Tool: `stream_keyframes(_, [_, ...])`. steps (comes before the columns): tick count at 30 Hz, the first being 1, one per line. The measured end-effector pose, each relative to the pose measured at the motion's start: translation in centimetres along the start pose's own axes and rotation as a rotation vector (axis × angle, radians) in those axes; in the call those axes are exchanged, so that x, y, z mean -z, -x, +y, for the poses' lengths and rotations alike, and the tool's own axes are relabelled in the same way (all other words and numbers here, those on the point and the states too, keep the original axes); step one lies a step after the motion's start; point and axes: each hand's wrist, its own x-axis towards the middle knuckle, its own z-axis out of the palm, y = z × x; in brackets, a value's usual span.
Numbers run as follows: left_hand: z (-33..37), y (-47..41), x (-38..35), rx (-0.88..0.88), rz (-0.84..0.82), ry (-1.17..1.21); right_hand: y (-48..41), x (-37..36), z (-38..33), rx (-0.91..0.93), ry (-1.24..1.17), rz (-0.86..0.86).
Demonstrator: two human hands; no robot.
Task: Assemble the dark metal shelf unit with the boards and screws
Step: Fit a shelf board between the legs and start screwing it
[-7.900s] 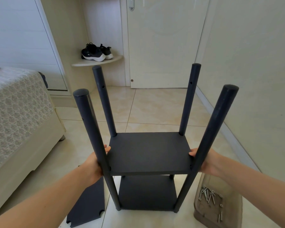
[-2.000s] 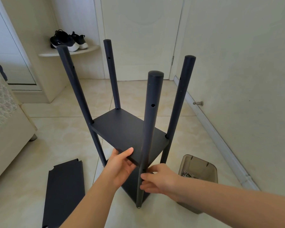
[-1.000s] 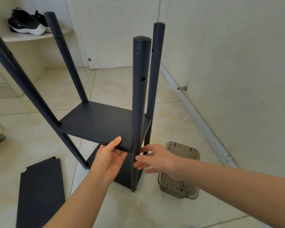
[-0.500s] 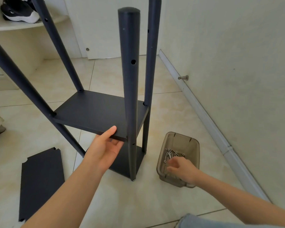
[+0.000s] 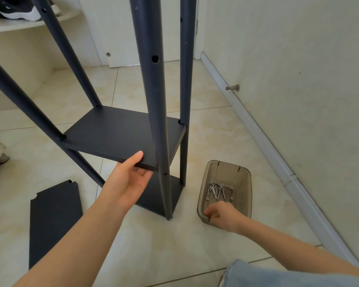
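At centre, on the floor point(image 5: 133, 245), the stiff, probably light shelf unit point(image 5: 153, 90) stands steadied by the left hand point(image 5: 131, 181) clasping the front edge of its middle board point(image 5: 116, 135), while at 4 o'clock the right hand point(image 5: 222, 214) curls beside small, slippery screws point(image 5: 217, 190) in the tub point(image 5: 247, 177), its catch unclear.

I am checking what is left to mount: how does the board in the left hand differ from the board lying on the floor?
The mounted board sits raised between the posts; the loose board lies flat on the floor. The left hand grips the mounted board's front edge; nothing touches the loose board. The loose board's visible corner notches are open; the mounted board's hold posts. Both are dark rectangles.
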Motion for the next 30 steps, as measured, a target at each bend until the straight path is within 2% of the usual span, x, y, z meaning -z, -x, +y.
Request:
stream_keyframes(10, [0.0,0.4,-0.3,0.01,0.049,0.004,-0.1,-1.4,0.3,0.133,-0.123,-0.188])
stream_keyframes(13, [0.0,0.5,-0.4,0.01,0.045,0.004,-1.0,-1.0,0.7,0.1,-0.108,-0.167])
stream_keyframes(16, [-0.1,0.7,-0.4,0.006,0.043,0.006,-2.9,-0.4,1.6,0.042,0.005,-0.035])
stream_keyframes(20, [-0.1,0.6,-0.5,0.002,0.055,0.002,-5.7,-0.1,2.9,-0.031,0.295,0.004])
stream_keyframes(26, [-0.2,0.4,-0.6,0.009,0.072,-0.021,-8.0,-0.6,4.4,0.109,0.595,-0.017])
stream_keyframes(30, [-0.2,0.4,-0.5,0.01,0.061,-0.012,-8.7,-1.3,4.2,0.051,0.531,-0.04])
